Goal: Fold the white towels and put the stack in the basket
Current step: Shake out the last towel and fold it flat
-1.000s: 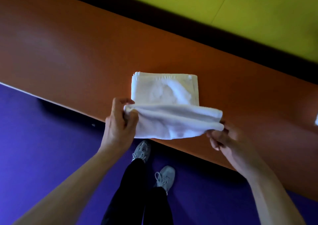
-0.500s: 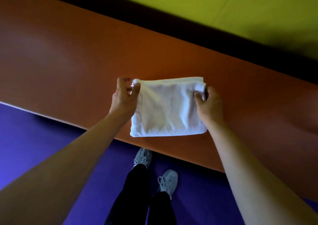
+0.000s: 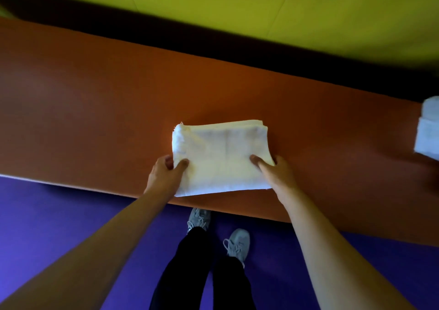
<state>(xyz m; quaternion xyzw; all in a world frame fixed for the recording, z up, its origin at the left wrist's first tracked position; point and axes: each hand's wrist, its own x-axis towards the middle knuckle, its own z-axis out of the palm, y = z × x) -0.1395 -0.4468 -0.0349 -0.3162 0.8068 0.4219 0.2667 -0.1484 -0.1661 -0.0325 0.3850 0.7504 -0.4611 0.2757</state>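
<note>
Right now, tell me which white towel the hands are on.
The folded towel in the middle of the orange table: the left hand and right hand grip its near corners. The other white towel lies untouched at the right edge.

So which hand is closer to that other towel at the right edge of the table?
Right. The right hand grips the folded towel at its right side, on the side toward the other towel; the left hand grips its left side, farther away.
</note>
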